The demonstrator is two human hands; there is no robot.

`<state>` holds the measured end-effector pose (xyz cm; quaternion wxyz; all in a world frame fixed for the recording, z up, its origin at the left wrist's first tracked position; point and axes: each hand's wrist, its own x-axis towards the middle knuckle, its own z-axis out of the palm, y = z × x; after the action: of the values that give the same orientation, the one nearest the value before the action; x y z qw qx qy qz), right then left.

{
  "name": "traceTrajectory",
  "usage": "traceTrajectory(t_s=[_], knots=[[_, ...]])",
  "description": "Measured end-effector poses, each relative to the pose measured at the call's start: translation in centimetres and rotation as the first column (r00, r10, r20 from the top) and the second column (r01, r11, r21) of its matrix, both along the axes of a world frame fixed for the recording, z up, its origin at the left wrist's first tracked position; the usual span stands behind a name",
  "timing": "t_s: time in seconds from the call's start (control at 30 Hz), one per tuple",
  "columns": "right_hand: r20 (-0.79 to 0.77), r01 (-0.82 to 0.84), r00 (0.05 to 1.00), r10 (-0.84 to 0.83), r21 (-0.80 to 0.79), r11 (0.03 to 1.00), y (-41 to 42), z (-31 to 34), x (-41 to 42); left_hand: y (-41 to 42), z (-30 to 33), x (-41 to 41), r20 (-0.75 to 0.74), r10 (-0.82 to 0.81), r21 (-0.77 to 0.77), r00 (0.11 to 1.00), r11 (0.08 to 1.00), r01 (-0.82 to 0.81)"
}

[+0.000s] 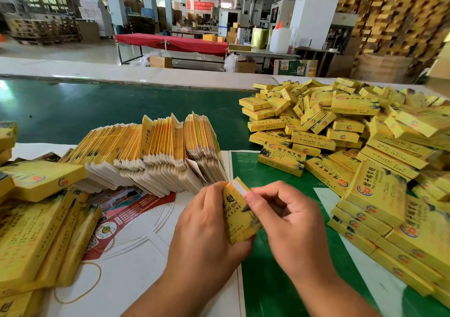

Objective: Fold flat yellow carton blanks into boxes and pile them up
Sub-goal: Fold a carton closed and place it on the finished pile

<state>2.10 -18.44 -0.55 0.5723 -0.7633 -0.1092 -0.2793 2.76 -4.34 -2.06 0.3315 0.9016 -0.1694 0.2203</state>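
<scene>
Your left hand (207, 221) grips the carton (239, 215) steady so your right hand (280, 217) pinches its white flap (239, 185) closed.

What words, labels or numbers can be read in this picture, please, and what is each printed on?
"ANG CHI": on the yellow carton gripped by the left hand, partly covered by the right hand.
Large Chinese characters: on the folded boxes piled at right; too distorted to quote.
Red banners on the far wall: blurred.
QR code and small print on the red-and-white sheet: too small.
</scene>
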Motion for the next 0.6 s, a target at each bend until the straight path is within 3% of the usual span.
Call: traceTrajectory(t_s=[0.23,0.43,0.6], knots=[[-0.031,0.041,0.999,-0.039,0.071,0.997,-0.29,0.16,-0.01,-0.04,0.43,-0.21,-0.003,0.011,0.085,1.0,0.996,-0.011],[0.018,0.052,0.999,-0.051,-0.094,0.994,-0.2,0.34,-0.18,-0.07,0.17,-0.14,0.0,0.034,0.12,0.999,0.992,-0.034],[0.163,0.052,0.987,-0.001,-0.31,0.949,0.06,0.4,-0.44,0.18,-0.01,-0.02,-0.048,0.006,0.002,0.999,1.0,-0.006]])
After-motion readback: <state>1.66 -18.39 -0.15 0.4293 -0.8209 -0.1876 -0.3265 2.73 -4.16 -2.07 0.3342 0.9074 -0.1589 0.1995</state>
